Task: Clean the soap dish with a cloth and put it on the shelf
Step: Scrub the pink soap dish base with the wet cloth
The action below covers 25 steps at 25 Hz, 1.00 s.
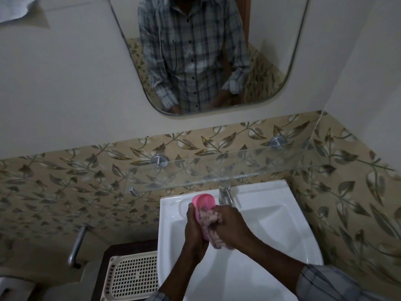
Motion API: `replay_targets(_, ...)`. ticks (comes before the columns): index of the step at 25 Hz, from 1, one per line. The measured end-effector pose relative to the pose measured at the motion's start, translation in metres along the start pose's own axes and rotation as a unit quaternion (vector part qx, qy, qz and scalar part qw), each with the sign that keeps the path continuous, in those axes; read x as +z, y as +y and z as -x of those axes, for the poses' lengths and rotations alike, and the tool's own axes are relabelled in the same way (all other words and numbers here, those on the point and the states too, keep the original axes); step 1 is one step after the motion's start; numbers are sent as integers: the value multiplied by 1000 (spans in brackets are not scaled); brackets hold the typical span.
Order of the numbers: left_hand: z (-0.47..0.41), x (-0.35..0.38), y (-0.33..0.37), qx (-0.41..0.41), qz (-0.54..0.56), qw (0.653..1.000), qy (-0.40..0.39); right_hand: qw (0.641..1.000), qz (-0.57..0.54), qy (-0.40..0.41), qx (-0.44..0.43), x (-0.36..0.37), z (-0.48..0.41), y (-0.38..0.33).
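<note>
A pink soap dish (203,200) is held over the white sink (271,213), its far end sticking out above my fingers. My left hand (194,229) cups it from the left and underneath. My right hand (232,227) grips a bunched pale patterned cloth (209,222) and presses it into the dish's hollow. The lower half of the dish is hidden by the cloth and both hands. Just above the sink, a clear glass shelf (217,168) runs along the tiled wall on two metal pegs.
A chrome tap (224,195) stands at the sink's back edge, just right of the dish. A cream perforated basket (134,274) sits left of the sink. A metal bar handle (77,246) is further left. A mirror (206,51) hangs above, reflecting a person's checked shirt.
</note>
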<state>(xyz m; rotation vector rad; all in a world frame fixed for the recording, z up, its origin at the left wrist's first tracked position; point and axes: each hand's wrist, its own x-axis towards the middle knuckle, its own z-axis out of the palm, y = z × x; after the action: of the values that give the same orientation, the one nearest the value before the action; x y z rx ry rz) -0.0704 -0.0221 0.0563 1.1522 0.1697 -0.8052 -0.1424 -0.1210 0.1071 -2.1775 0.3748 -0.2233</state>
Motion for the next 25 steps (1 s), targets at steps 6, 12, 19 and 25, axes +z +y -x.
replay_targets(6,-2,-7,-1,3,95,995,-11,998,-36,-38,21,-3,-18,-32)
replay_targets(12,4,-26,-3,-46,163,985,-37,985,158,-31,-64,-35,-14,-18)
replay_targets(19,13,-4,-14,-1,94,996,2,991,113,33,62,22,0,-23)
replay_targets(25,11,-3,-4,18,79,997,-2,987,159,-29,5,1,-21,-26)
